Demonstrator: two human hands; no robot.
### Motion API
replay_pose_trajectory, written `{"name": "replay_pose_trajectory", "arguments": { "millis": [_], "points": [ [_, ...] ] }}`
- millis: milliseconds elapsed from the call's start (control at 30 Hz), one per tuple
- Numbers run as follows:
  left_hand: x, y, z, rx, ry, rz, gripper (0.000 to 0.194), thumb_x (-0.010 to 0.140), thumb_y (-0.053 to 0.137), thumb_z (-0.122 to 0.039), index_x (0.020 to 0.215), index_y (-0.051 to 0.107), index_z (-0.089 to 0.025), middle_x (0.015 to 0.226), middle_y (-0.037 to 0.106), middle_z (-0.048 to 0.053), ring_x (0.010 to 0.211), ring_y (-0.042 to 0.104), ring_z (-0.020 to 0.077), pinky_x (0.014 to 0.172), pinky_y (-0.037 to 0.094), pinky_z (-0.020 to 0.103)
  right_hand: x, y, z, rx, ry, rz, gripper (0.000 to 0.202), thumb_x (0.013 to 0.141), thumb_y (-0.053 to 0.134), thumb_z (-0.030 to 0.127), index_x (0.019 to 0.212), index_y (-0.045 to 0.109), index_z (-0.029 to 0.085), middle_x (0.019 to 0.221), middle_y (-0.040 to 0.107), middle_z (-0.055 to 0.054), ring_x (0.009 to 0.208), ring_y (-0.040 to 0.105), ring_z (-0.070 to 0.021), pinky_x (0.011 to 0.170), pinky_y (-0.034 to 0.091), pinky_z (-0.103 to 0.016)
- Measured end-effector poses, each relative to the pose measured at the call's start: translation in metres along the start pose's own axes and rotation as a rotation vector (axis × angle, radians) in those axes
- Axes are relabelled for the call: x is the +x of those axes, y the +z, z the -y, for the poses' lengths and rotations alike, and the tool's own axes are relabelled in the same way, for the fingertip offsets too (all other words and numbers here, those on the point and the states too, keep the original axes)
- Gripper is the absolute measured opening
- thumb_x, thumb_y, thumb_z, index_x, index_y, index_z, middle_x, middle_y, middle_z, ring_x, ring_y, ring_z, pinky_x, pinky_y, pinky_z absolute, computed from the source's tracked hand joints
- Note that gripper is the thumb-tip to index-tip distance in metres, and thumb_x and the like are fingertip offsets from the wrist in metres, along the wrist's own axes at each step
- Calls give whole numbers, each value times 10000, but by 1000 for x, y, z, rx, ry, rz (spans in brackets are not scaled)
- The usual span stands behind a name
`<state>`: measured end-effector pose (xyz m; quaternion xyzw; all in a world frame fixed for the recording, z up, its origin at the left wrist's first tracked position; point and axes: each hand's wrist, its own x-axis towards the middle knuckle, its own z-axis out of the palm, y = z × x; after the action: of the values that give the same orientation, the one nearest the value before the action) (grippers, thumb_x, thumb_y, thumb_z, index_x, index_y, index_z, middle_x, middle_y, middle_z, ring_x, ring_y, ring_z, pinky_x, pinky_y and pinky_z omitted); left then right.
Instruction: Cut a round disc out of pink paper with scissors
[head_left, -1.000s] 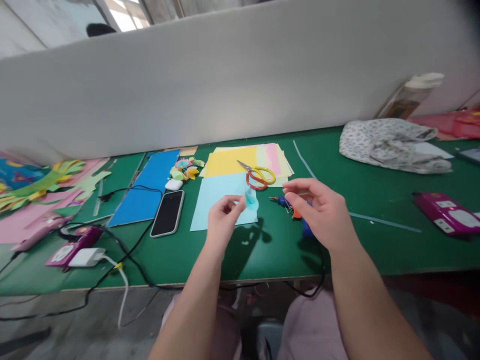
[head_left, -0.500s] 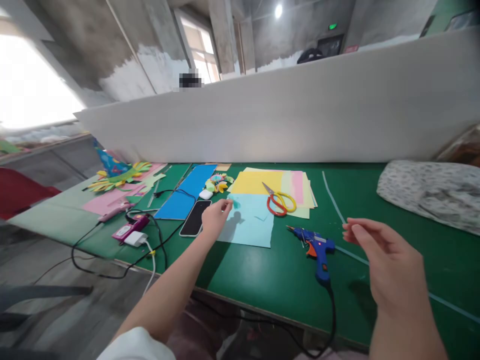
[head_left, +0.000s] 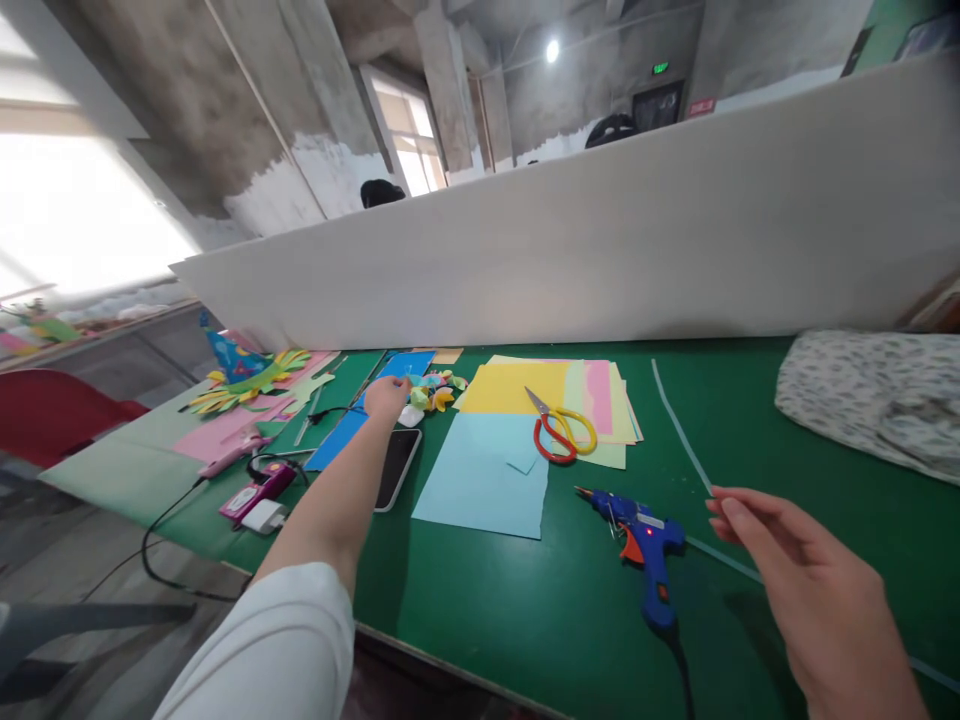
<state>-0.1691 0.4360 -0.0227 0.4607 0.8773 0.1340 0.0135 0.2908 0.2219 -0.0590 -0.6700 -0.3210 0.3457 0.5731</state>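
My left hand (head_left: 387, 394) reaches far across the table, its fingers pinched at a small cluster of colourful paper flowers (head_left: 435, 392). A bit of blue paper shows by the fingertips; most of it is hidden. My right hand (head_left: 795, 570) is raised at the right, thumb and forefinger pinched on the near end of a thin pale strip (head_left: 679, 425). Left of that hand, a blue hot glue gun (head_left: 645, 545) with an orange trigger lies on its side, a pale glue stick (head_left: 724, 560) running out of its back.
Red-and-yellow scissors (head_left: 559, 425) lie on stacked coloured paper (head_left: 502, 385), beside a light blue sheet (head_left: 480, 480). A phone (head_left: 397, 470), a pink glue gun (head_left: 229, 452), a power strip (head_left: 255, 490) and a decorated party hat (head_left: 240, 365) are left. A patterned cloth (head_left: 862, 400) lies right.
My left hand has moved left and away from me, from above the light blue sheet to the paper flowers. My right hand keeps its pinch. The view has shifted slightly.
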Motion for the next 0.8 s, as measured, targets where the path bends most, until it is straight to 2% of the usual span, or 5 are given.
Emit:
{"name": "replay_pose_trajectory", "arguments": {
  "millis": [233,400,500,667,800],
  "points": [
    [19,17,-14,30,2,115,382,954,637,-380,1281,601,-186,1293,624,104,1110,645,245,920,570,453,0,0,-3,12,22,6,377,695,784,562,893,772,241,888,792,-3,823,725,-166,716,564,-208],
    [21,24,-14,37,22,164,394,951,642,-378,1270,606,-150,1286,626,114,1102,648,252,930,566,456,3,1,-5,15,33,30,392,691,783,577,895,771,242,902,793,-8,836,726,-178,706,573,-220],
    [23,24,-10,39,37,160,382,951,641,-382,1268,610,-172,1286,627,106,1107,647,251,923,569,447,6,-1,-8,14,55,25,415,676,785,589,896,774,238,912,792,-14,845,722,-189,713,570,-239],
    [8,18,18,44,106,76,376,955,634,-386,1270,609,-181,1288,628,99,1104,647,248,919,571,452,8,-5,-9,48,35,-1,380,697,795,554,889,762,228,900,788,-10,821,712,-171,716,547,-236],
    [-42,23,63,60,201,-45,353,967,614,-386,1262,615,-193,1305,624,105,1116,640,240,945,562,460,7,-6,-4,113,6,-32,338,696,806,498,861,755,208,850,781,-11,777,712,-164,728,564,-245]
  ]
}}
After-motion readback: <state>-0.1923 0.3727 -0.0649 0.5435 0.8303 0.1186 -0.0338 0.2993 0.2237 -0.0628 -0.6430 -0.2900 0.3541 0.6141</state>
